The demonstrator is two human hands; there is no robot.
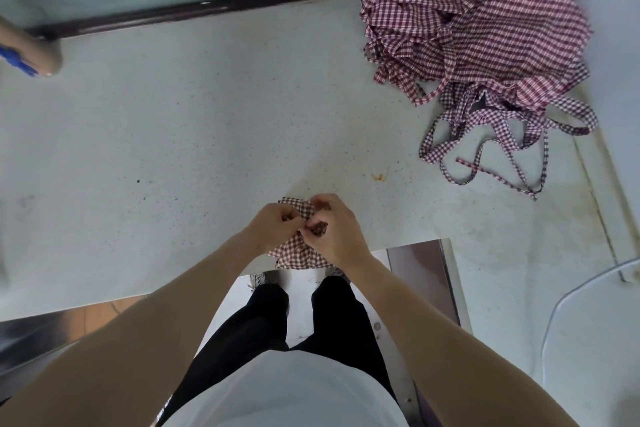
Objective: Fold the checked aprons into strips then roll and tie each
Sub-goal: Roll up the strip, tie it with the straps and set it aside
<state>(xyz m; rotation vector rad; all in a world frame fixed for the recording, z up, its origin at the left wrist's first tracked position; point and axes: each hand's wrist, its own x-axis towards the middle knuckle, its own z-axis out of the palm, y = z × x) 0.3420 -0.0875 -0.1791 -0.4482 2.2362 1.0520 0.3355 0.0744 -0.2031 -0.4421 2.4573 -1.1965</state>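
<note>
**Tying stage on one apron; pile not yet worked**

Nearest the camera: white shirt (pixel 287 392) and dark trousers (pixel 263 319) of the person, both forearms reaching forward to the near edge of the counter (pixel 207 121).

Left hand (pixel 273 225) and right hand (pixel 334 229) meet over a small bundled apron (pixel 298 253) sitting at the counter's near edge, partly overhanging it. Both hands have fingers curled in, pinching checked fabric between them. What they pinch looks like the ties, but the strands are mostly hidden under the fingers, so cannot confirm. Knot state: cannot tell.

Judgement on progress: this apron appears already folded and rolled, given its compact size; tying looks in hand, not visibly finished.

Remaining: a loose pile (pixel 474 24) of checked aprons at the far right corner of the counter, crumpled, with ties (pixel 485 146) trailing toward the near side. None of these look folded. No finished rolls visible on the counter.

Other: small yellowish scrap (pixel 378 177) on the counter between bundle and pile. Another person's hand (pixel 38 52) with a blue object at the left edge.
</note>
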